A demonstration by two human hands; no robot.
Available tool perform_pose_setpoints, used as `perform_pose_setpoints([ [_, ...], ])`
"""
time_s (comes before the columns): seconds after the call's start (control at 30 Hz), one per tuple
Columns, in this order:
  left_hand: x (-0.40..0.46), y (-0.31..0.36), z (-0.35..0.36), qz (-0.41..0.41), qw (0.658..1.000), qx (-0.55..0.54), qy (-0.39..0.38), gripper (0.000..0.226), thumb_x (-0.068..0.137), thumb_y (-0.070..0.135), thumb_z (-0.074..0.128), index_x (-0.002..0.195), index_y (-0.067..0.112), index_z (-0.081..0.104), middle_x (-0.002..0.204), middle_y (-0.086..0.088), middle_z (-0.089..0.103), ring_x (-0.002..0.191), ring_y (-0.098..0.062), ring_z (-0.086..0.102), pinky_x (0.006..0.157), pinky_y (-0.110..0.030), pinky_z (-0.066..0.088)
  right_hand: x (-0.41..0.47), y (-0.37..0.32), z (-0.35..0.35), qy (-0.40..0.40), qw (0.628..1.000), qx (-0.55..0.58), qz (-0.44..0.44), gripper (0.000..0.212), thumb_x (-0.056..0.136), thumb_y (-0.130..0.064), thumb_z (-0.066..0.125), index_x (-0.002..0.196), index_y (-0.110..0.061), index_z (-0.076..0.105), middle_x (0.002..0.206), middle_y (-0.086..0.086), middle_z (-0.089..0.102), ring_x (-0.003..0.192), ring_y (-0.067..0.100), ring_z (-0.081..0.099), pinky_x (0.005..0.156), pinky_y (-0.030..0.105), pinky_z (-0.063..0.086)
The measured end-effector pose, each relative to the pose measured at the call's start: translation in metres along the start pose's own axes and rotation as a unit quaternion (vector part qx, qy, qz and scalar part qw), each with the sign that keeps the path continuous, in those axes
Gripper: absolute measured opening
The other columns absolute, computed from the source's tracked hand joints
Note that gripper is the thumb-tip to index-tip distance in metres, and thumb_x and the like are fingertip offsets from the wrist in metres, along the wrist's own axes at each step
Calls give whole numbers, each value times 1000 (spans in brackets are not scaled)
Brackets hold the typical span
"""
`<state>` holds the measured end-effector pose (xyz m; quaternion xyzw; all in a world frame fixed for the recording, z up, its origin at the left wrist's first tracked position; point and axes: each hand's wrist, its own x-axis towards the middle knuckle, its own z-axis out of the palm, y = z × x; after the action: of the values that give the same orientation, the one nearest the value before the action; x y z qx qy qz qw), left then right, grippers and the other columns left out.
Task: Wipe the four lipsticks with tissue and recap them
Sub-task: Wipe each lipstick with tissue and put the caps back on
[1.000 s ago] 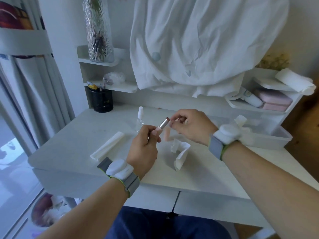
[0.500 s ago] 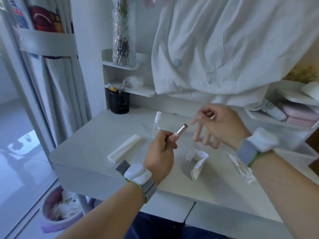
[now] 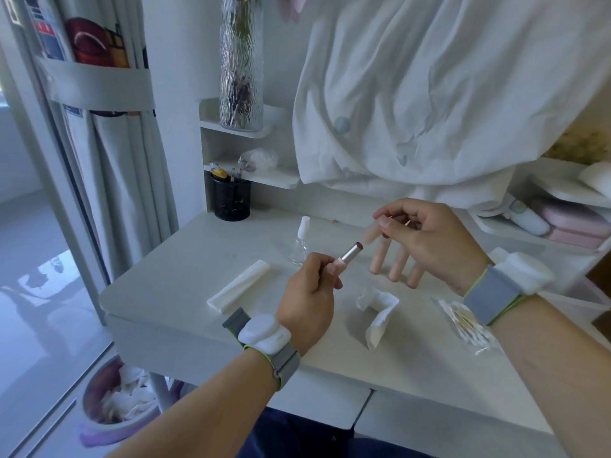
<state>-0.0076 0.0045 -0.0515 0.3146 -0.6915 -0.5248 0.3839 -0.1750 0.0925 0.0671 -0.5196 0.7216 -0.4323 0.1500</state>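
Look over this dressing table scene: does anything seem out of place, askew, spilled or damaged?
Nothing is spilled or broken. The crumpled tissue lies loose on the table, and the lipstick in the left hand is uncapped; the right hand pinches its cap close by. A white cloth hangs over the shelving.

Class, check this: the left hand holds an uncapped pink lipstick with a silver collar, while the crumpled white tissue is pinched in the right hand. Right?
One detail is wrong. In the head view the crumpled white tissue lies on the white desk, in neither hand. The right hand pinches what looks like a pale pink cap. The left hand does hold the uncapped pink lipstick with a silver collar.
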Motion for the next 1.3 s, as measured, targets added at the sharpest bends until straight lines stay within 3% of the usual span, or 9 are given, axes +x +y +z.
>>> perform_pose_setpoints([
  [0.13,1,-2,1,7,1000,1,0,22,111,42,45,96,32,58,83,21,64,62,-17,52,56,-30,44,0,3,3,-4,1000,-9,-2,11,101,-37,65,106,-34,74,83,12,81,67,55,68,47,65,52],
  [0.2,0,-1,0,10,1000,2,-5,22,111,42,45,96,32,58,84,19,64,63,-16,52,56,-28,43,0,4,7,-9,1000,-20,-9,11,102,-36,65,105,-33,75,83,9,80,65,51,67,48,48,51],
  [0.27,-1,-1,0,13,1000,3,-9,22,111,42,46,96,31,58,85,16,65,64,-15,52,57,-27,43,0,6,11,-3,999,-36,-20,10,102,-32,67,104,-32,76,81,2,79,57,33,67,46,29,47],
  [0.33,-1,-1,-1,13,1000,4,-12,20,111,41,46,98,32,59,88,14,67,64,-14,53,58,-27,44,1,8,16,-1,998,-62,-32,9,102,-31,68,103,-32,77,80,-9,77,54,17,66,48,22,44],
  [0.47,-1,0,-1,5,1000,2,-19,19,112,36,43,102,31,58,90,13,67,63,-14,53,58,-28,46,3,15,26,-13,996,-77,-48,8,99,-33,71,101,-36,78,79,-17,73,76,34,70,69,46,58],
  [0.73,0,-1,-2,-13,999,10,-27,24,113,32,42,100,24,60,87,9,67,58,-17,52,55,-31,47,4,22,31,-2,996,-78,-37,11,93,-47,70,97,-43,78,86,-15,79,87,22,74,85,55,62],
  [1.07,3,-4,0,-41,998,-18,-43,31,113,32,40,94,18,61,73,11,60,51,-13,44,50,-28,36,8,21,36,-16,998,-62,-1,16,97,-44,71,89,-35,81,80,-12,80,79,11,72,93,53,59],
  [1.2,2,-2,-1,-51,998,-12,-44,33,114,31,38,95,15,60,76,8,59,52,-13,44,50,-28,37,5,21,38,-26,999,-9,20,16,99,-36,72,90,-29,83,79,-4,80,63,12,61,77,44,57],
  [1.3,3,-2,-1,-50,998,-15,-46,34,113,30,37,97,13,61,76,8,60,52,-14,44,52,-29,36,4,19,37,-25,999,-17,28,16,99,-38,73,90,-29,83,80,-4,81,63,11,62,79,41,53],
])
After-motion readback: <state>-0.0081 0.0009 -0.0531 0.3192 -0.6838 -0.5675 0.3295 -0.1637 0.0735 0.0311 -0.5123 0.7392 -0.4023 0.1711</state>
